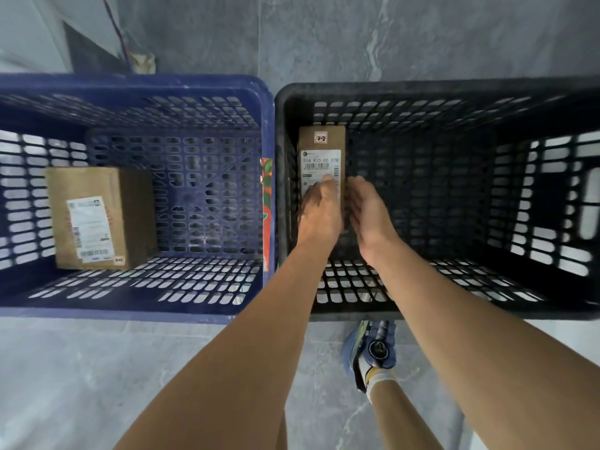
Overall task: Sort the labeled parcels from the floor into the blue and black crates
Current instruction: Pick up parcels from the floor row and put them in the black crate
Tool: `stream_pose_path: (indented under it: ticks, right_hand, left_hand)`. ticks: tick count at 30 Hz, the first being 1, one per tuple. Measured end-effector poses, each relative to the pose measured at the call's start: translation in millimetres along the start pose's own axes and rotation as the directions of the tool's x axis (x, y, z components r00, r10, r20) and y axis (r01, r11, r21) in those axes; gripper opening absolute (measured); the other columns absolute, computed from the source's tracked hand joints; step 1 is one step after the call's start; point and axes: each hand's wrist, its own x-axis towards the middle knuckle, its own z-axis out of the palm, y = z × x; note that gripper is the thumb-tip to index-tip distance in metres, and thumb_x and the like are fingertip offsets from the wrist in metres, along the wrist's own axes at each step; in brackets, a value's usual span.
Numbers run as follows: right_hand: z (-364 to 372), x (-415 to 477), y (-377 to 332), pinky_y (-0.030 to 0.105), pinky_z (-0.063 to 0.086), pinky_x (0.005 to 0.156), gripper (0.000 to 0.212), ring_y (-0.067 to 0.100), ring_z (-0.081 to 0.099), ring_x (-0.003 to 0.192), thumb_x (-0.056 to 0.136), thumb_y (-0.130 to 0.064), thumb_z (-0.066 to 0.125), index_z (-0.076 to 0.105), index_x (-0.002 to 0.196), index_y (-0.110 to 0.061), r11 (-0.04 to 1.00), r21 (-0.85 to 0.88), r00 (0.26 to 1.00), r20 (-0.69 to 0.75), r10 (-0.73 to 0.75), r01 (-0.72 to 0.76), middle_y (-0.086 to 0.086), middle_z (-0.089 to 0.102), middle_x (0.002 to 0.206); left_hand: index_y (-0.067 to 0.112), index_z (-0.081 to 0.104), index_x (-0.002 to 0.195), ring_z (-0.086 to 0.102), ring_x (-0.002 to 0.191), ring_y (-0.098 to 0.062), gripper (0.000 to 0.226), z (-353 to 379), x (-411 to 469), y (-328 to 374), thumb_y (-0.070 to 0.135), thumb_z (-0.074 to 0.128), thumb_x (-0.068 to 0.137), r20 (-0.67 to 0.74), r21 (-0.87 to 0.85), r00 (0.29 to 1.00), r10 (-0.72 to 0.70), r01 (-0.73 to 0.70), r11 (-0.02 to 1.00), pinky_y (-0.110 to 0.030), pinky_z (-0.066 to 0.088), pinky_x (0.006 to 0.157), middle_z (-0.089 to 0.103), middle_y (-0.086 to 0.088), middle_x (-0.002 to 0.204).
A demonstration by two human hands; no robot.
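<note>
A blue crate [130,84] stands on the left and a black crate [422,89] on the right, side by side on the grey floor. In the blue crate a brown parcel [97,216] with a white label lies by the left wall. A narrow brown parcel [321,141] with a white label and a small "2-2" sticker lies in the black crate along its left wall. My left hand [319,209] grips its near end, fingers over the label. My right hand [367,212] hovers just beside the parcel's right edge, fingers relaxed, holding nothing.
A red and green printed strip [266,190] shows between the two crates. My shoe [370,349] stands on the tiled floor in front of the black crate. A thin cable [113,27] hangs by the wall behind the blue crate.
</note>
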Motion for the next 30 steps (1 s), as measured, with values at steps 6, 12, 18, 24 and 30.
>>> stream_pose_path:
  ticks: [6, 12, 18, 24, 30]
  right_hand:
    - [0.2, -54.3, -48.1, 0.021, 0.035, 0.11, 0.034, -0.006, 0.054, 0.126, 0.113, -0.043, 0.039, 0.063, 0.134, -0.033, 0.996, 0.008, 0.996, -0.001, -0.088, 0.088, -0.022, 0.061, 0.134]
    - [7.5, -156.5, -133.4, 0.034, 0.023, 0.129, 0.044, 0.005, 0.041, 0.147, 0.113, -0.042, 0.039, 0.05, 0.154, -0.029, 0.973, -0.016, 0.973, 0.031, -0.228, 0.228, -0.017, 0.053, 0.15]
    - [38.6, -294.3, -265.6, 0.039, 0.017, 0.132, 0.06, 0.012, 0.026, 0.159, 0.112, -0.056, 0.032, 0.035, 0.165, -0.028, 0.895, -0.11, 0.896, 0.168, -0.411, 0.432, -0.008, 0.03, 0.173]
    - [78.1, -455.5, -341.9, 0.04, 0.018, 0.131, 0.091, 0.007, 0.029, 0.157, 0.087, -0.08, 0.043, 0.037, 0.164, -0.033, 0.79, -0.162, 0.787, 0.332, -0.521, 0.591, -0.013, 0.032, 0.171]
    - [135.6, -584.5, -367.1, 0.048, 0.029, 0.129, 0.051, 0.015, 0.04, 0.153, 0.113, -0.04, 0.046, 0.043, 0.16, -0.02, 0.69, -0.165, 0.674, 0.458, -0.579, 0.705, -0.003, 0.043, 0.166]
  left_hand:
    - [0.035, 0.042, 0.154, 0.045, 0.14, -0.023, 0.073, -15.6, -57.1, 32.0, 0.074, 0.027, 0.094, 0.002, -0.082, 0.997, 0.075, -0.074, 0.994, -0.051, 0.034, 0.118, 0.049, -0.001, 0.153]
    - [0.039, 0.05, 0.148, 0.046, 0.142, -0.019, 0.093, -58.7, -154.4, 94.0, 0.092, 0.035, 0.072, -0.031, -0.253, 0.985, 0.167, -0.169, 0.953, -0.049, 0.035, 0.12, 0.051, 0.005, 0.154]
    - [0.029, 0.044, 0.155, 0.041, 0.146, -0.02, 0.097, -143.6, -293.2, 191.5, 0.084, 0.045, 0.075, -0.243, -0.359, 0.936, 0.255, -0.331, 0.873, -0.05, 0.032, 0.122, 0.044, 0.001, 0.16]
    - [0.027, 0.054, 0.146, 0.047, 0.139, -0.02, 0.081, -225.1, -454.8, 231.3, 0.079, 0.049, 0.084, -0.378, -0.404, 0.862, 0.339, -0.483, 0.777, -0.05, 0.036, 0.119, 0.05, 0.004, 0.153]
    - [0.031, 0.06, 0.119, 0.051, 0.128, -0.018, 0.025, -300.6, -592.1, 213.8, 0.047, 0.054, 0.1, -0.518, -0.465, 0.76, 0.393, -0.635, 0.616, -0.044, 0.041, 0.109, 0.057, 0.008, 0.124]
